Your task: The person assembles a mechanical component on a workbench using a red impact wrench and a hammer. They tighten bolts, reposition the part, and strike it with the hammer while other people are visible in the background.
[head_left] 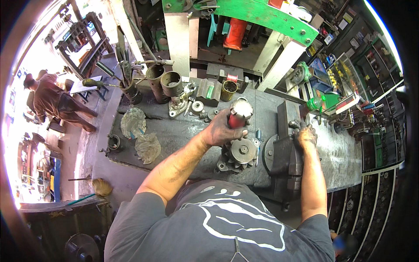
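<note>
My left hand [218, 130] is wrapped round a cylindrical part [240, 114] with a silvery, notched top and a dark red side, held upright above the bench. Just below it stands an alternator-like unit [243, 151] with a round pulley and fan blades. A slim blue-handled tool [258, 139] lies to the right of that unit. My right hand [307, 136] is at the right side of a large dark bench vise [289, 159], fingers partly curled and stained dark. Whether those fingers grip anything is too unclear to make out. Near them lies a green clear bottle [315, 103].
Metal cylinders [171, 84], a tin [229, 91] and a tool holder [131, 93] line the bench's far side. Crumpled plastic pieces [147, 147] lie at left. A green-topped press frame [262, 15] rises behind. Another person [61, 98] stands far left.
</note>
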Action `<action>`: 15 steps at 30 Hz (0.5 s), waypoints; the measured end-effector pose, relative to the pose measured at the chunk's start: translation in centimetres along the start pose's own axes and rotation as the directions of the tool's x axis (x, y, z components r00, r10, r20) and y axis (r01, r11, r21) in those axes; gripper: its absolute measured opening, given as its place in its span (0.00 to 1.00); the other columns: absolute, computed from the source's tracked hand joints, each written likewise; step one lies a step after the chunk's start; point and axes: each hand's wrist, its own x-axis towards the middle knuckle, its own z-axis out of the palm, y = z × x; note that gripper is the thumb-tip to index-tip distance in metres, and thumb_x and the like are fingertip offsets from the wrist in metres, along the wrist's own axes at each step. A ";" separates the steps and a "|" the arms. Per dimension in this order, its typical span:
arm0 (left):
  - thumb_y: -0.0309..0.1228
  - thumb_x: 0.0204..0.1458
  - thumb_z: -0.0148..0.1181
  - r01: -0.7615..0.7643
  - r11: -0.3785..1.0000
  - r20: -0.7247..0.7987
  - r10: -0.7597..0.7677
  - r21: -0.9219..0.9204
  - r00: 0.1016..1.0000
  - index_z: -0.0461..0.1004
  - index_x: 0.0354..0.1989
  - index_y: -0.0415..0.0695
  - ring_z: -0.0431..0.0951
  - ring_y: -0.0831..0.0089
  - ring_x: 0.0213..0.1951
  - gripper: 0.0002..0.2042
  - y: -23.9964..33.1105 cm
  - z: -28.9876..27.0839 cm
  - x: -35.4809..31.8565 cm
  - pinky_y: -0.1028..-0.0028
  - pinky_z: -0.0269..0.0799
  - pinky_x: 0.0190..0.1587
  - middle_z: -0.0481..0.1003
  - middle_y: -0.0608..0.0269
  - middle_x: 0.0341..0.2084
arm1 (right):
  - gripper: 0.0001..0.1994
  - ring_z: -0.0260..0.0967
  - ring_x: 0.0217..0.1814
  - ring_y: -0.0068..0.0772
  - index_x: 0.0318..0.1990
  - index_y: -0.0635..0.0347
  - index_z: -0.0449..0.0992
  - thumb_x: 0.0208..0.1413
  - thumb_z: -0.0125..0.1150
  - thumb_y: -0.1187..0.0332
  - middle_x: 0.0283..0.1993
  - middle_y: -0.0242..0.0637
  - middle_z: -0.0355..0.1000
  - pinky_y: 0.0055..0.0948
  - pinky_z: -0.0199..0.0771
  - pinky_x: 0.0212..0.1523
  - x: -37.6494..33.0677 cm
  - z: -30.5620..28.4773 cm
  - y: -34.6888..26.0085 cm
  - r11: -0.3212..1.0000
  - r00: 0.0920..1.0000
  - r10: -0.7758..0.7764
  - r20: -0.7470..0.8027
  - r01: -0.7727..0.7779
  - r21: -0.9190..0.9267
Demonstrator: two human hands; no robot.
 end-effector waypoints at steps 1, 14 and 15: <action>0.35 0.52 0.80 0.048 0.998 -0.009 -0.048 0.046 0.999 0.74 0.56 0.42 0.79 0.74 0.43 0.27 -0.4 -0.1 -0.6 0.69 0.80 0.47 0.78 0.64 0.43 | 0.34 0.59 0.83 0.50 0.73 0.50 0.72 0.66 0.64 0.41 0.80 0.47 0.64 0.56 0.62 0.77 0.7 0.3 0.2 0.998 0.997 0.055 0.049 -0.055 0.002; 0.40 0.63 0.70 0.228 0.860 -0.005 -0.254 0.457 0.967 0.66 0.69 0.42 0.80 0.55 0.60 0.30 2.0 -0.4 -3.3 0.58 0.74 0.64 0.80 0.46 0.56 | 0.55 0.59 0.80 0.59 0.79 0.51 0.60 0.43 0.88 0.59 0.79 0.53 0.61 0.46 0.65 0.79 -12.4 -16.0 -11.1 0.018 0.448 -0.786 -0.427 0.706 0.708; 0.33 0.61 0.71 0.183 0.850 -0.004 -0.208 0.494 0.978 0.66 0.70 0.43 0.80 0.56 0.60 0.30 1.6 -0.5 -3.4 0.58 0.74 0.64 0.80 0.47 0.56 | 0.51 0.62 0.78 0.59 0.77 0.52 0.63 0.45 0.87 0.61 0.76 0.54 0.63 0.45 0.67 0.76 -14.2 -16.3 -13.1 0.054 0.419 -0.776 -0.471 0.788 0.613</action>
